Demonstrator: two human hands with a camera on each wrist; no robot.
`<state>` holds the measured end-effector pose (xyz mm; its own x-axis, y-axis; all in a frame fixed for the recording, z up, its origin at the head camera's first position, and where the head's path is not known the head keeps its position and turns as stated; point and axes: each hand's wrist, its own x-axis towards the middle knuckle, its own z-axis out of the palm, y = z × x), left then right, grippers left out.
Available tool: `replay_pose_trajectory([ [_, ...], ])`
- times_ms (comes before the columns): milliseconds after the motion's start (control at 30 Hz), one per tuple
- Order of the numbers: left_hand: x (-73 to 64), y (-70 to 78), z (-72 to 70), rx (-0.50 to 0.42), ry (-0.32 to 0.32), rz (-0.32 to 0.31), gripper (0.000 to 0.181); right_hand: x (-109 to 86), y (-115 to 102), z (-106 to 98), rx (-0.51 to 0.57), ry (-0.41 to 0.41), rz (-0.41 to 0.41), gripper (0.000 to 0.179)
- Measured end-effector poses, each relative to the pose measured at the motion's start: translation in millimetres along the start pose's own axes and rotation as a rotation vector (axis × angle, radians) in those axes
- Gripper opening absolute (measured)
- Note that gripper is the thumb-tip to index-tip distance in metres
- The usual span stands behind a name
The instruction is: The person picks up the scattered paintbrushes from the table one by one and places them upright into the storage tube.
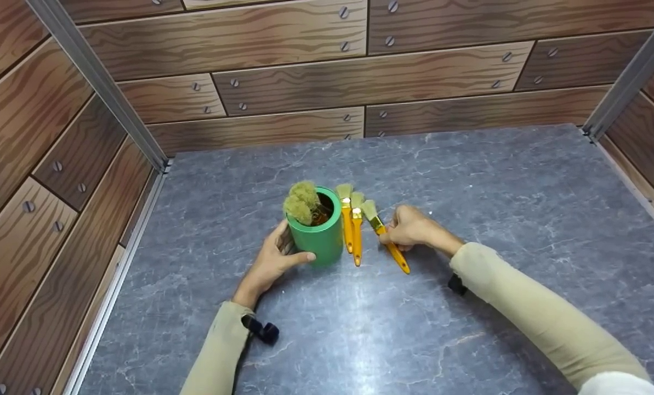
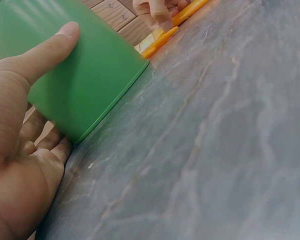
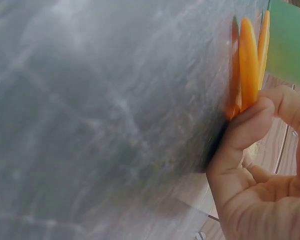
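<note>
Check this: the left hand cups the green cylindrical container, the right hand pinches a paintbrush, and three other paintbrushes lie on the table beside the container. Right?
The count is off: the head view shows two other paintbrushes, not three, on the table beside the green cylindrical container. The left hand cups it; the right hand pinches a paintbrush.

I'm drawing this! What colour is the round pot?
The pot is green, clearest in the head view.

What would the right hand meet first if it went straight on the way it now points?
The right hand would probably meet the middle brush first, beyond the held brush, though depth is unclear.
</note>
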<state>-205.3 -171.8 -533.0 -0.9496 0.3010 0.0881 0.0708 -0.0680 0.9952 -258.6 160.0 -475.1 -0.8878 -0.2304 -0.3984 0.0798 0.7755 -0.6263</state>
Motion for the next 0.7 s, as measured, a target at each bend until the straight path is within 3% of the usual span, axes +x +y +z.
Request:
replay_pose_trajectory([
  [133,-0.6,-0.8,-0.2,0.002,0.000,0.000,0.111,-0.5,4.0,-0.5,0.012,-0.008,-0.047,0.029],
  [400,-0.8,-3.0,-1.1,-0.009,-0.017,0.015,0.108,-3.5,16.2,-7.6,0.145,-0.059,-0.149,0.018],
  [700,0.5,-2.8,-0.7,-0.005,-0.006,0.018,0.109,-18.5,9.7,-21.5,0.249,-0.003,-0.249,0.015],
])
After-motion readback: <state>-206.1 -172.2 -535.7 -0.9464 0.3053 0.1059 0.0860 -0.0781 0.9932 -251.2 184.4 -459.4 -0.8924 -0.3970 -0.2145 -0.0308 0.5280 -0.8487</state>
